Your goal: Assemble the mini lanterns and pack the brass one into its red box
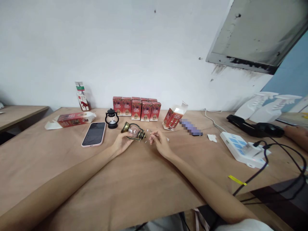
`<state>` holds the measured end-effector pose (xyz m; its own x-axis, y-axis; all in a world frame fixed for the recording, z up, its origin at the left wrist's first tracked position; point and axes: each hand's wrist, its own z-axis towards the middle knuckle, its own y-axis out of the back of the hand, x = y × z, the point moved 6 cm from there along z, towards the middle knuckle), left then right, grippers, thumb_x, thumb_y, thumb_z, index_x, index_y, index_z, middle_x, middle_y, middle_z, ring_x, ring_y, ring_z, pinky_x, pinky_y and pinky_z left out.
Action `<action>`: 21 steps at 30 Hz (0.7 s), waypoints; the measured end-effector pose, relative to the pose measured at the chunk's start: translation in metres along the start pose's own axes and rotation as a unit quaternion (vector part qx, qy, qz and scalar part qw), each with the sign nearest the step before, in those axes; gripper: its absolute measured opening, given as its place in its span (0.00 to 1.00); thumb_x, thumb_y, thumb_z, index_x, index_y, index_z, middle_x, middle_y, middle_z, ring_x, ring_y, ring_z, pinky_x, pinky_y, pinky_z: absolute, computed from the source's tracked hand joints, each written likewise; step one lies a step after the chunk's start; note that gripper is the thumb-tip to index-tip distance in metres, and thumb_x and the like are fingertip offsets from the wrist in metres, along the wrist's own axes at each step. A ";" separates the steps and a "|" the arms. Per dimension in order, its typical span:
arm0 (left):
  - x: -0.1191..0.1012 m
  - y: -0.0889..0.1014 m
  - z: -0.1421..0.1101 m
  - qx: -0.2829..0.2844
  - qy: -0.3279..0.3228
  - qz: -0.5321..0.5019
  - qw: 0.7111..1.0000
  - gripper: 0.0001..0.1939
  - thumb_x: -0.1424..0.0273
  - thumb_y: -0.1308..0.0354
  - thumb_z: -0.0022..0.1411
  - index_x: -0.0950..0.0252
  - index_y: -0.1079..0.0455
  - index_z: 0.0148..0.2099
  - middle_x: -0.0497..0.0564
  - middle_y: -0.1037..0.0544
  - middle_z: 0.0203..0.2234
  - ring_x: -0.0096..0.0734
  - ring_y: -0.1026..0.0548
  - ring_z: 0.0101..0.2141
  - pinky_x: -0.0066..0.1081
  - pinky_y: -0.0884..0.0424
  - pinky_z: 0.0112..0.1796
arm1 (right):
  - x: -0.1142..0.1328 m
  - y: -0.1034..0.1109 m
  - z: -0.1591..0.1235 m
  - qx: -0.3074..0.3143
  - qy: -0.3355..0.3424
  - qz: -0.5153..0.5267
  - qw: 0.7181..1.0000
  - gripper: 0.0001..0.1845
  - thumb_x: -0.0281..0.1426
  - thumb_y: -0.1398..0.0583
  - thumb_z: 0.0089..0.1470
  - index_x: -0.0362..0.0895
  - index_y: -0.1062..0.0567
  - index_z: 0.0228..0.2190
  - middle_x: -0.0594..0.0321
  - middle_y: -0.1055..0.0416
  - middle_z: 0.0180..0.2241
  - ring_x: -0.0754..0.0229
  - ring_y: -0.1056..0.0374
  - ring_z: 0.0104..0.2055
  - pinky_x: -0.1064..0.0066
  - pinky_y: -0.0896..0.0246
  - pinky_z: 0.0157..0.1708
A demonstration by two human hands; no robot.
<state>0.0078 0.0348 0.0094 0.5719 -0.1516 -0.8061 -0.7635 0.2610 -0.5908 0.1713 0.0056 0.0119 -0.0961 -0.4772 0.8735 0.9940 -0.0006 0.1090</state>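
- Holding: head view, left hand (121, 144) curled round the brass lantern (133, 132), thumb and fingers closed on its body, palm mostly under it.
- Lantern pose – tipped on its side above the table (134, 186), wide base toward 10 o'clock, capped end toward 4 o'clock. It looks whole from here; fine parts too small to check.
- Right hand (160, 144) just off the capped end at 3 o'clock, thumb and fingertips brought together in a pinch; can't tell what, if anything, sits between them.
- Done so far, judging by layout: brass lantern out in the hand, black lantern (112, 120) standing upright at 10 o'clock, two cartons opened.
- Those cartons: flat box (73, 119) lying between 9 and 10 o'clock, flaps out both ends; open box (172, 119) propped up between 2 and 3 o'clock, top flaps raised.
- Left as is: cluster of red boxes (146, 111) at about 12 to 1 o'clock, upright and seemingly closed; contents can't be told. Brass lantern is held, not set down; neither lantern sits in a visible carton.
- Nearby: pink-edged phone (93, 134) flat at 9 o'clock, white scrap (212, 138) and power strip (237, 147) around 3 o'clock, another person's hand (297, 133) at the right edge.
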 end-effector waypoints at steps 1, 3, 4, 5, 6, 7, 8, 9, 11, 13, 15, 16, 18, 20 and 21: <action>0.000 0.001 0.001 0.004 0.000 0.006 1.000 0.17 0.81 0.46 0.41 0.70 0.26 0.36 0.51 0.20 0.34 0.31 0.25 0.39 0.29 0.31 0.48 | 0.000 0.000 0.000 0.006 0.004 -0.010 1.000 0.14 0.45 0.46 0.53 0.47 0.37 0.28 0.69 0.34 0.24 0.65 0.36 0.23 0.70 0.40 0.28; 0.000 0.002 0.002 0.012 -0.003 0.020 1.000 0.17 0.80 0.46 0.41 0.70 0.27 0.37 0.52 0.20 0.35 0.33 0.25 0.41 0.32 0.32 0.50 | 0.001 -0.001 0.000 0.013 0.009 -0.028 0.999 0.14 0.45 0.47 0.54 0.47 0.37 0.28 0.68 0.34 0.24 0.64 0.36 0.24 0.69 0.40 0.29; 0.000 0.002 0.002 0.015 -0.004 0.025 1.000 0.17 0.80 0.47 0.42 0.69 0.27 0.37 0.53 0.20 0.35 0.34 0.25 0.42 0.33 0.32 0.51 | 0.001 -0.001 0.000 0.015 0.010 -0.036 0.999 0.14 0.45 0.47 0.54 0.47 0.37 0.28 0.68 0.34 0.24 0.64 0.36 0.24 0.69 0.40 0.29; 0.000 0.002 0.002 0.017 -0.005 0.028 0.999 0.17 0.79 0.47 0.42 0.69 0.27 0.37 0.53 0.20 0.35 0.35 0.25 0.42 0.34 0.32 0.51 | 0.001 -0.001 0.000 0.015 0.011 -0.043 0.999 0.14 0.45 0.47 0.54 0.47 0.36 0.27 0.68 0.34 0.24 0.64 0.36 0.24 0.69 0.40 0.29; 0.000 0.002 0.002 0.019 -0.005 0.028 0.999 0.17 0.79 0.47 0.42 0.69 0.27 0.37 0.53 0.20 0.36 0.36 0.25 0.43 0.35 0.33 0.51 | 0.001 0.000 0.000 0.015 0.011 -0.049 0.999 0.14 0.44 0.47 0.54 0.47 0.36 0.27 0.68 0.34 0.24 0.64 0.36 0.24 0.69 0.40 0.29; 0.000 0.002 0.002 0.019 -0.004 0.027 0.999 0.17 0.79 0.47 0.42 0.69 0.27 0.37 0.53 0.20 0.36 0.36 0.25 0.43 0.35 0.33 0.52 | 0.001 0.000 0.000 0.013 0.013 -0.052 0.998 0.14 0.44 0.47 0.54 0.47 0.36 0.27 0.68 0.34 0.24 0.64 0.36 0.24 0.69 0.40 0.29; 0.000 0.002 0.002 0.019 -0.003 0.026 0.999 0.17 0.79 0.47 0.42 0.68 0.27 0.37 0.53 0.20 0.36 0.36 0.25 0.43 0.35 0.33 0.52 | 0.001 0.000 0.000 0.012 0.014 -0.053 0.998 0.14 0.44 0.47 0.54 0.47 0.36 0.27 0.68 0.34 0.24 0.64 0.36 0.24 0.69 0.40 0.29; 0.000 0.002 0.002 0.018 -0.002 0.025 1.000 0.17 0.80 0.48 0.42 0.68 0.27 0.37 0.53 0.20 0.36 0.36 0.25 0.44 0.35 0.33 0.52 | 0.001 0.001 0.000 0.010 0.015 -0.054 0.998 0.14 0.44 0.47 0.54 0.47 0.36 0.27 0.68 0.34 0.24 0.64 0.36 0.24 0.69 0.40 0.30; 0.000 0.001 0.001 0.019 0.002 0.022 1.000 0.17 0.80 0.48 0.42 0.68 0.26 0.37 0.52 0.20 0.35 0.35 0.25 0.44 0.35 0.33 0.53 | 0.000 0.001 0.000 0.008 0.017 -0.054 0.998 0.13 0.43 0.47 0.55 0.47 0.37 0.28 0.68 0.34 0.25 0.64 0.36 0.25 0.69 0.40 0.30; 0.000 0.001 0.001 0.018 0.007 0.019 1.000 0.17 0.80 0.48 0.42 0.68 0.26 0.36 0.52 0.20 0.35 0.35 0.25 0.44 0.35 0.34 0.53 | 0.000 0.001 0.000 0.009 0.018 -0.054 0.998 0.13 0.43 0.48 0.55 0.47 0.37 0.28 0.67 0.34 0.25 0.63 0.35 0.25 0.69 0.40 0.30; 0.000 0.001 0.001 0.019 0.005 0.023 1.000 0.17 0.79 0.48 0.42 0.68 0.26 0.36 0.52 0.20 0.35 0.36 0.25 0.44 0.35 0.34 0.53 | 0.000 0.001 0.000 0.008 0.018 -0.054 0.998 0.13 0.44 0.48 0.55 0.47 0.37 0.28 0.67 0.34 0.25 0.63 0.35 0.25 0.69 0.40 0.30; -0.001 0.001 0.001 0.021 0.002 0.029 0.999 0.17 0.79 0.48 0.42 0.68 0.27 0.36 0.53 0.20 0.36 0.36 0.25 0.44 0.36 0.34 0.53 | 0.000 0.001 0.000 0.008 0.017 -0.053 0.998 0.14 0.44 0.48 0.55 0.47 0.37 0.28 0.67 0.34 0.25 0.63 0.35 0.25 0.69 0.40 0.30; -0.001 0.000 0.001 0.027 -0.004 0.041 0.999 0.17 0.78 0.47 0.42 0.68 0.27 0.37 0.53 0.20 0.36 0.37 0.25 0.44 0.36 0.33 0.53 | 0.000 0.001 0.000 0.008 0.016 -0.052 0.998 0.14 0.45 0.48 0.55 0.47 0.37 0.28 0.67 0.33 0.25 0.63 0.35 0.25 0.69 0.40 0.30; -0.001 0.000 0.001 0.031 -0.005 0.045 0.999 0.17 0.78 0.47 0.42 0.68 0.27 0.37 0.53 0.20 0.36 0.37 0.25 0.44 0.36 0.33 0.53 | 0.000 0.001 0.000 0.004 0.014 -0.052 0.999 0.15 0.45 0.47 0.54 0.47 0.37 0.28 0.67 0.33 0.24 0.63 0.35 0.25 0.68 0.40 0.30; -0.001 0.000 0.001 0.031 -0.004 0.043 0.999 0.17 0.78 0.47 0.42 0.68 0.27 0.38 0.53 0.20 0.36 0.37 0.25 0.44 0.37 0.33 0.53 | 0.000 0.001 0.000 0.003 0.014 -0.051 0.999 0.15 0.45 0.47 0.54 0.47 0.37 0.28 0.67 0.34 0.24 0.63 0.35 0.25 0.68 0.40 0.30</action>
<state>0.0073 0.0356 0.0097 0.5073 -0.1194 -0.8535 -0.7899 0.3315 -0.5159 0.1725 0.0056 0.0115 -0.1950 -0.4985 0.8446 0.9789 -0.0449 0.1995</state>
